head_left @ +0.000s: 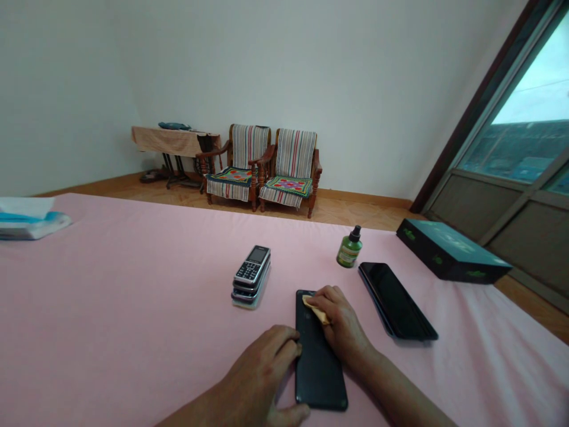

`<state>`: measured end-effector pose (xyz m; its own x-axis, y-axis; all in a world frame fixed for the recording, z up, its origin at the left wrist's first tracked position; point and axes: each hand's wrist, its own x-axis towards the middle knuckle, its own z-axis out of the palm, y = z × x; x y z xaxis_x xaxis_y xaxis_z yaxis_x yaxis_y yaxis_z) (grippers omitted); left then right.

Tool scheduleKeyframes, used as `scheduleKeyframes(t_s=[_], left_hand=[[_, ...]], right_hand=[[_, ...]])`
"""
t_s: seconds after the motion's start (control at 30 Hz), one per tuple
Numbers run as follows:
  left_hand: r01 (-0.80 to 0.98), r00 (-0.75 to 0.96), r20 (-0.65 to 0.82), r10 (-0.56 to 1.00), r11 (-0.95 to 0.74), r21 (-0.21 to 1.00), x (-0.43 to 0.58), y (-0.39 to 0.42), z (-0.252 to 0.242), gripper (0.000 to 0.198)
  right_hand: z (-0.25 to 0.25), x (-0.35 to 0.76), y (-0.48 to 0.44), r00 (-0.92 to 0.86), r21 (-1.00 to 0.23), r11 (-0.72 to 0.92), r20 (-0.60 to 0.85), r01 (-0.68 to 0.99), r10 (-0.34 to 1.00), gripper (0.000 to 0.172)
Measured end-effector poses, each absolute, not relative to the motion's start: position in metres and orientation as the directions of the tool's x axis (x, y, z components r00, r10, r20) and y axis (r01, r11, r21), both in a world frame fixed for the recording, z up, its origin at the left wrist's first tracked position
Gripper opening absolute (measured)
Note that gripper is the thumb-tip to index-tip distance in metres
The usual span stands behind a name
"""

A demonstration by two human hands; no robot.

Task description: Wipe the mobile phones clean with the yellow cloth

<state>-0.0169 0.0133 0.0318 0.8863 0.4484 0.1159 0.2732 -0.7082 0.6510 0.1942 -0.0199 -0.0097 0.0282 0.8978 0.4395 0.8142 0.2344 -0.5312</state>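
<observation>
A dark smartphone (317,373) lies on the pink cloth in front of me, its back apparently facing up. My left hand (267,367) steadies it, bent fingers against its left edge and the thumb near its lower left corner. In my right hand (340,320) is a folded yellow cloth (319,313), pressed on the upper part of the phone by the camera area. Beyond the phone, to the left, stands a stack of keypad phones (252,273). Several flat black smartphones (398,302) lie stacked to the right of my right hand. A green spray bottle (349,249) stands upright behind them.
The pink tablecloth (133,296) spreads wide under everything. A black box (448,249) sits at the right edge, and a white and blue packet (31,219) at the far left. Two wooden armchairs (288,160) and a covered side table (173,141) stand by the wall.
</observation>
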Motion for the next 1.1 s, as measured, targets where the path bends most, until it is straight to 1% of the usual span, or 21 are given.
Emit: scheduleKeyframes(t_s=[0.4,0.63,0.73,0.8,0.87,0.97,1.0,1.1], left_hand=[[0.261,0.895,0.119,0.43,-0.721,0.641,-0.018,0.016,0.026,0.059],[0.265,0.893,0.13,0.432,-0.734,0.625,-0.017,0.014,0.025,0.061],[0.235,0.902,0.155,0.402,-0.761,0.605,-0.018,0.018,0.017,0.063],[0.203,0.904,0.197,0.379,-0.787,0.583,-0.018,0.022,0.01,0.064],[0.166,0.9,0.251,0.357,-0.812,0.56,-0.018,0.026,0.005,0.057],[0.126,0.893,0.315,0.322,-0.85,0.511,-0.016,0.028,0.0,0.027],[0.131,0.886,0.329,0.326,-0.858,0.497,-0.016,0.029,-0.001,0.022],[0.165,0.874,0.335,0.352,-0.863,0.478,-0.014,0.03,-0.006,0.024]], right_hand=[[-0.006,0.192,-0.021,0.04,-0.539,0.224,0.435,0.812,0.9,0.041],[-0.006,0.193,-0.02,0.039,-0.542,0.226,0.433,0.809,0.9,0.042],[-0.007,0.191,-0.02,0.05,-0.555,0.214,0.422,0.804,0.905,0.041],[-0.006,0.188,-0.023,0.06,-0.571,0.202,0.405,0.796,0.912,0.041],[-0.005,0.184,-0.028,0.06,-0.585,0.196,0.389,0.787,0.919,0.042],[-0.001,0.176,-0.04,0.033,-0.595,0.202,0.36,0.778,0.933,0.047],[0.0,0.174,-0.044,0.018,-0.592,0.208,0.353,0.779,0.936,0.048],[-0.002,0.17,-0.054,-0.041,-0.56,0.248,0.355,0.79,0.934,0.049]])
